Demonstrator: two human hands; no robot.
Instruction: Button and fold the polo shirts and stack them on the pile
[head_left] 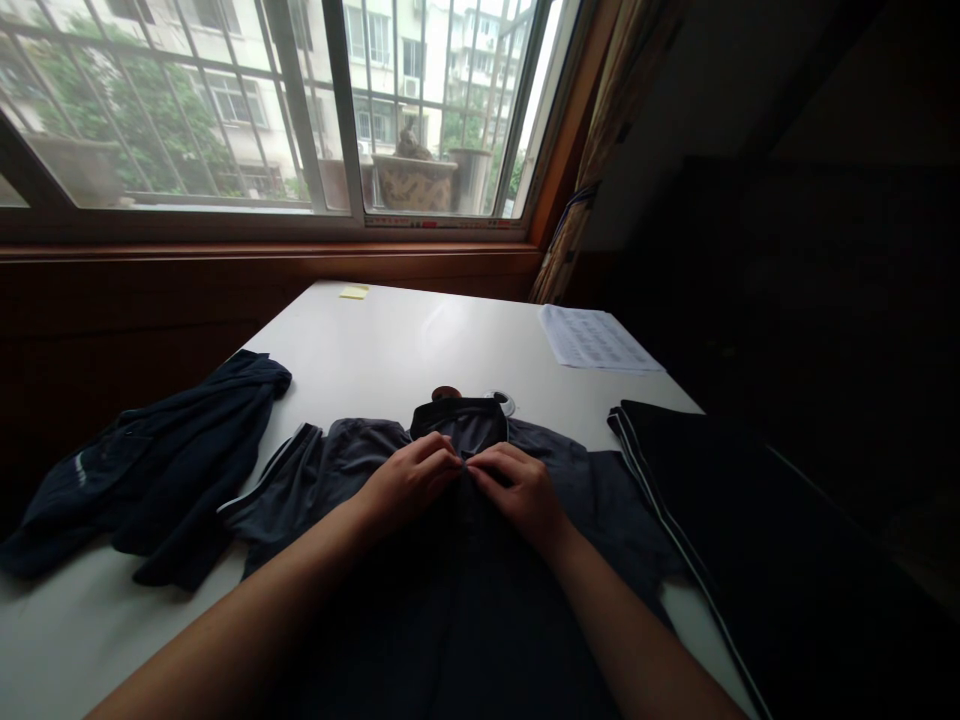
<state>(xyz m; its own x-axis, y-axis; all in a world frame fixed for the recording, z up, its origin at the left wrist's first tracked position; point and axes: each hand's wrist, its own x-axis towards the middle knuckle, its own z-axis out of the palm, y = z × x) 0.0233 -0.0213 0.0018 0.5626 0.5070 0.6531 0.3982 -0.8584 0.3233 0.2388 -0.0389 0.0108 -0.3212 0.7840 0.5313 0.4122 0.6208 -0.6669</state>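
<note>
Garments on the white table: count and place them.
3: a navy garment at left, a grey shirt in the middle with the left hand and right hand at its neck, and a white-edged dark garment at right. Others may be hidden underneath.

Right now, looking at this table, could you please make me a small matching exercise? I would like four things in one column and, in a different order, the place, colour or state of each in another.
1. grey shirt
2. paper note
3. printed sheets
4. crumpled dark garment

A. by the far right edge of the table
B. beside the shirt, on its left
C. touched by the left hand and right hand
D. yellow

Pairs: 1-C, 2-D, 3-A, 4-B
</note>
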